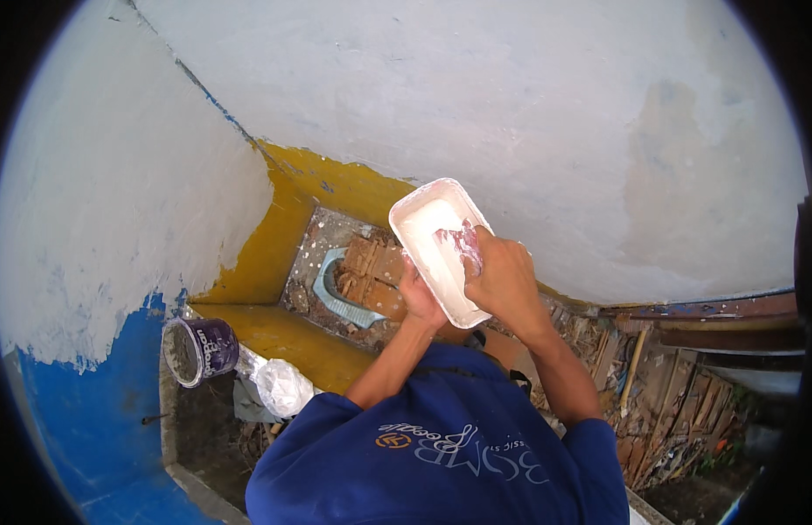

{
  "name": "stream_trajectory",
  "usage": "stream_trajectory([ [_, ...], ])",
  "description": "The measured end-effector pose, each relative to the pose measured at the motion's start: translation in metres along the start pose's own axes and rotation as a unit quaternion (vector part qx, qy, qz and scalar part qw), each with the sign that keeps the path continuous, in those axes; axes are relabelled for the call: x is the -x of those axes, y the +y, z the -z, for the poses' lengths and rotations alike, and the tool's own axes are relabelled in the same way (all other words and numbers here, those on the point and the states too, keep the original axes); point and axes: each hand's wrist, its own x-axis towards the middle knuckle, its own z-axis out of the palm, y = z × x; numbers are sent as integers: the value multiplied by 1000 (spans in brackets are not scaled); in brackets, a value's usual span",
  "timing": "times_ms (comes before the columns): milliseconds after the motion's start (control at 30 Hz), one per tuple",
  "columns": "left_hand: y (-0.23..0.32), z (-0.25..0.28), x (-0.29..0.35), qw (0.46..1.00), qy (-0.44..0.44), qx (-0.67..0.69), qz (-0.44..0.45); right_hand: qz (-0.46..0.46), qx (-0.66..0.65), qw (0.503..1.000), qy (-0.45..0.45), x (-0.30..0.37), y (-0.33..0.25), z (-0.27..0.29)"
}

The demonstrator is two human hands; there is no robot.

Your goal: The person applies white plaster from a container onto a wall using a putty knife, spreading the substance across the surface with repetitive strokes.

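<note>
Fingers of the left hand (421, 299) are supporting a white, rectangular, smeared tray (464, 312) along its left edge; those of the right hand (504, 273) are gripping a pinkish, white-smeared piece (463, 242) over it. On my feed, I am seeing open room leftward, toward a round purple bucket (217, 346).

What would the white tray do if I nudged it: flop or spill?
The white tray is probably stiff: its sides keep their shape in the left hand's grip. The white stuff inside might slop over if it tips, because the top is open. It could feel slippery where it's smeared, though I can't tell how wet that is.
</note>
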Motion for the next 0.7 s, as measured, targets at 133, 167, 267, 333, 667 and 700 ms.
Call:
stream_trajectory([
  [133,1,-1,0,1000,0,8,2,-20,-12,1000,10,-1,-2,4],
  [167,0,1,0,1000,1,8,3,-2,-22,1000,-6,0,-4,5],
  [267,0,1,-3,1000,-7,16,0,-34,-23,999,13,-3,2,-1],
  [333,0,-2,-2,1000,-3,8,2,-31,-25,999,13,-4,2,4],
  [667,3,5,-3,999,-26,40,8,-31,23,996,76,-11,-5,11],
  [700,2,7,-4,999,-23,41,12,-31,23,996,74,-11,-4,7],
])
